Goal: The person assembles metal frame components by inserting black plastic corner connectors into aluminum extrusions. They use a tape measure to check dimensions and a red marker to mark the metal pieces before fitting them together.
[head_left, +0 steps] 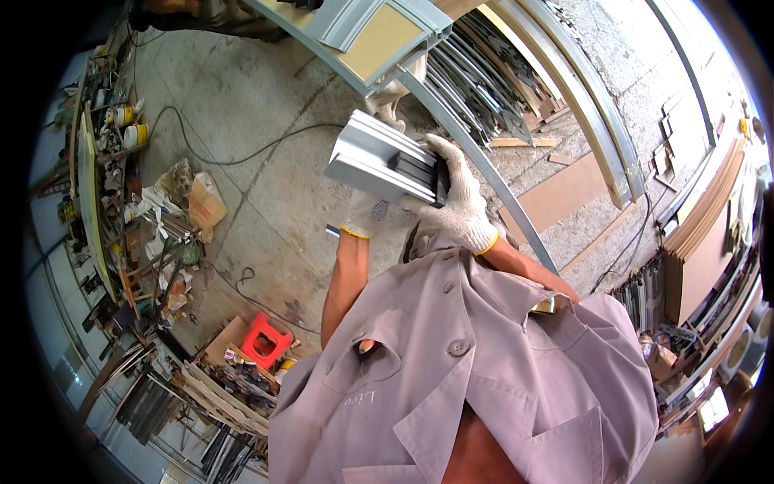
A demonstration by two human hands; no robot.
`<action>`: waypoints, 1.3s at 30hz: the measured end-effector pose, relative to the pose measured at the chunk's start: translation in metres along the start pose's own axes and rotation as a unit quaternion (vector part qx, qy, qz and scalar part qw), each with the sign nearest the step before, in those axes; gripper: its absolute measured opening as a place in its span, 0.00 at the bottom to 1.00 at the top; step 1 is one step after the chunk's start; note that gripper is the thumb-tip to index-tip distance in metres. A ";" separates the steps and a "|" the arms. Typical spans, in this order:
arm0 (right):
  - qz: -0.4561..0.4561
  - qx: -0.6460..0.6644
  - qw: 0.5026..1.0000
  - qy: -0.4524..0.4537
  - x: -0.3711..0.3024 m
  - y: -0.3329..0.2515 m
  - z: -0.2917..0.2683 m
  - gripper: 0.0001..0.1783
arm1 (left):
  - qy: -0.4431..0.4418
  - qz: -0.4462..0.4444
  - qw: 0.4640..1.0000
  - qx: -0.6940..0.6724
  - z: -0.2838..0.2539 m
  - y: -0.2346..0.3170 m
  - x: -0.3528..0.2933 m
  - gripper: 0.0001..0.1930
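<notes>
At the bottom centre, nearest the camera, is the person's mauve-grey jacket (516, 347), with an orange tip (367, 346) poking out of a chest pocket. Just above the collar, in the middle of the frame, a short grey metal piece (367, 165) is held up, tilted, its channel facing upward. A black block (413, 171) sits inside it toward its right end. The gloved right hand (461, 198) grips that end, thumb on the lower side and fingers curled over the upper side. The gloved left hand (367, 213) is just below the piece; its fingers are mostly hidden behind it, so I cannot tell whether they close on it.

Beyond the hands, at the upper centre, stands a desk (395, 39) with a yellowish top and grey edging, carrying another grey strip (348, 20). A whitish cloth or glove (389, 103) shows at its near corner. Dark metal strips (468, 81) lie beside the desk, and long bars (592, 109) curve down toward the right.

On the concrete floor (274, 89), a red stool (266, 340) is at the lower left and a brown board (556, 198) at the right. Brown sheets (701, 234) stand stacked at the far right.
</notes>
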State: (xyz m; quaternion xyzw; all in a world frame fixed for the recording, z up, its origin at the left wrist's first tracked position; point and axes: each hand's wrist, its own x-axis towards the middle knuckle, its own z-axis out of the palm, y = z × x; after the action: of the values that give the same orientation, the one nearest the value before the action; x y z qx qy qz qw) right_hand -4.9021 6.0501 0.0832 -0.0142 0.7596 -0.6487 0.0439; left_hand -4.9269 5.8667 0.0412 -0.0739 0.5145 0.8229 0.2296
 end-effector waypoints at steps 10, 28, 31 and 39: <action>-0.080 0.034 0.996 -0.001 0.027 0.006 -0.018 0.58 | 0.067 0.001 0.997 0.046 0.017 -0.002 0.012 0.27; -0.299 -0.255 0.911 0.123 0.302 -0.076 -0.027 0.50 | 0.282 0.033 0.956 -0.074 -0.057 -0.048 -0.038 0.20; -0.269 -0.319 0.906 0.064 0.388 -0.097 0.004 0.50 | 0.252 0.017 0.966 -0.051 -0.066 -0.033 -0.033 0.19; -0.254 -0.413 0.874 0.005 0.540 -0.047 0.109 0.50 | 0.277 -0.006 0.961 -0.012 -0.131 -0.017 -0.025 0.20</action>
State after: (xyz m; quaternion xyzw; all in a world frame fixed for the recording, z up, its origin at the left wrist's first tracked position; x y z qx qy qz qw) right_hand -5.4323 5.8935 0.0863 -0.2202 0.9291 -0.2644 -0.1355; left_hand -4.9126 5.7502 -0.0239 -0.3045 0.5479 0.7748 0.0819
